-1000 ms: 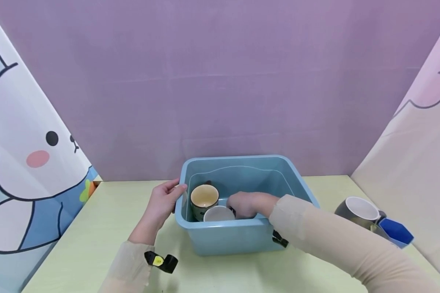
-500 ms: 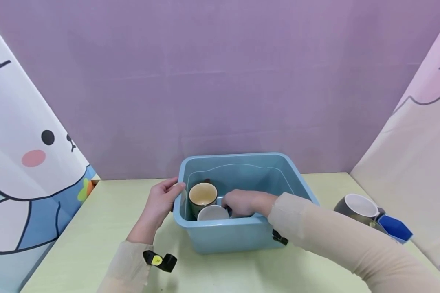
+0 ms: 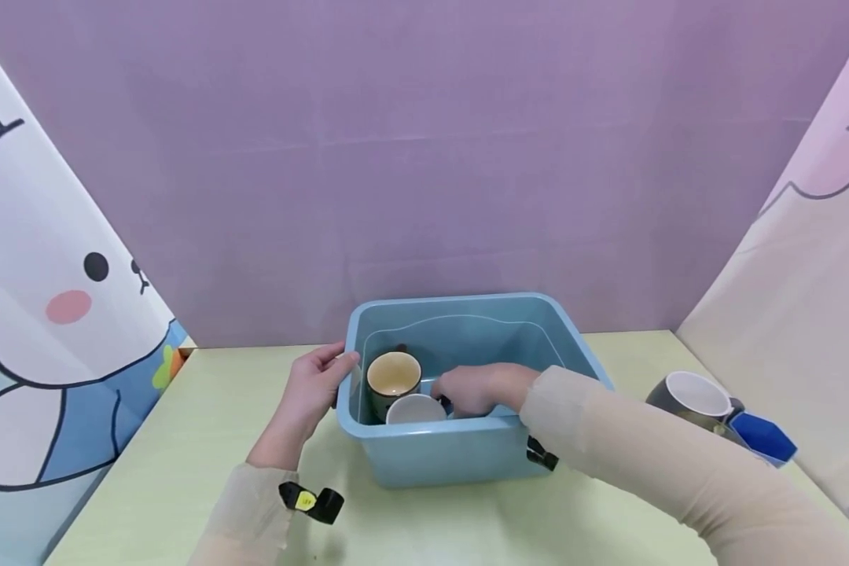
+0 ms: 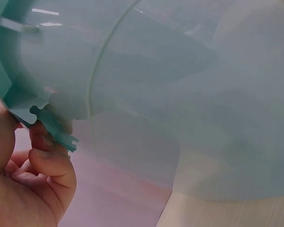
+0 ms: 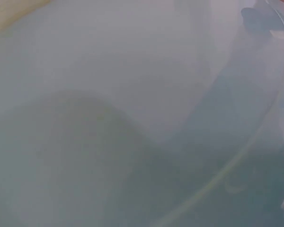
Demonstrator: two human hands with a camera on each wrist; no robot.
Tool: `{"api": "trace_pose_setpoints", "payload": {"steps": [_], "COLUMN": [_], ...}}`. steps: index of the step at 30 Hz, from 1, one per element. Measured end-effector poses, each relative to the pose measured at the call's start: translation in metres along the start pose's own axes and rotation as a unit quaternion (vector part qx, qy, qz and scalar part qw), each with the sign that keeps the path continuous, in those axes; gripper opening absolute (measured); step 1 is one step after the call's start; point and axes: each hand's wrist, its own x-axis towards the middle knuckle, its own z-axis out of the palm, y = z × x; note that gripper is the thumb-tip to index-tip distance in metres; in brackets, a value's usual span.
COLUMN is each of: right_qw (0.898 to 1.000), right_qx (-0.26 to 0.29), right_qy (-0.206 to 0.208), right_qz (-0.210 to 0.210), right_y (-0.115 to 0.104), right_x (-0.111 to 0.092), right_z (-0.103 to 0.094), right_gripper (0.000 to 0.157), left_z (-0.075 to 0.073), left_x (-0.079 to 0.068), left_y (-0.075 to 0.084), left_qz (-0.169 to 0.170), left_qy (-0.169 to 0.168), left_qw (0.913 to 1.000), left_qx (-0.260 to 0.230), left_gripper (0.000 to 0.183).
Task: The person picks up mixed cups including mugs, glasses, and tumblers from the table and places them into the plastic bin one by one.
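A light-blue plastic basin (image 3: 460,460) stands on the table. My left hand (image 3: 318,381) grips its left rim, thumb on top; in the left wrist view the curled fingers (image 4: 52,165) hook under the rim's ribbed underside. My right hand (image 3: 470,391) reaches over the front rim into the basin and holds a white-lined mug (image 3: 416,409) by its dark handle. The basin's front wall hides the mug's lower part. Just behind and left of it stands a mug with a cream inside (image 3: 394,374), its dark handle pointing to the back. The right wrist view shows only blurred basin wall (image 5: 132,94).
Right of the basin, a grey mug with a white inside (image 3: 696,395) stands near a deep-blue angular cup (image 3: 762,437), both partly behind the right sleeve (image 3: 644,440). A purple cloth backdrop (image 3: 424,157) rises behind the table (image 3: 205,440), with printed cloths at both sides.
My right hand and the white-lined mug have shifted slightly left inside the basin, toward the cream mug. My left hand keeps its grip on the rim.
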Motion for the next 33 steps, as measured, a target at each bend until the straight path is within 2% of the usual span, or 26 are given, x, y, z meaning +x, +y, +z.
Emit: {"api": "trace_pose_setpoints", "payload": {"steps": [8,20,33], "right_qw": [1.000,0.999,0.999], "right_qx": [0.004,0.023,0.034], "right_qy": [-0.012,-0.003,0.011], "right_qz": [-0.005,-0.039,-0.036], "right_y": [0.012,0.018,0.028], "right_x": [-0.007,-0.028,-0.047], "right_z": [-0.008,-0.026,-0.027], "right_gripper": [0.055,0.062,0.063], "left_z": [0.003,0.001,0.000], "left_x": [0.000,0.000,0.001], "left_y": [0.002,0.002,-0.001], "left_qz": [-0.003,-0.004,-0.006], "left_qy": [-0.003,0.003,0.005], "left_qw": [1.0000,1.0000,0.9999], "left_qx": [0.004,0.005,0.010], "left_gripper": [0.044,0.044,0.045]}}
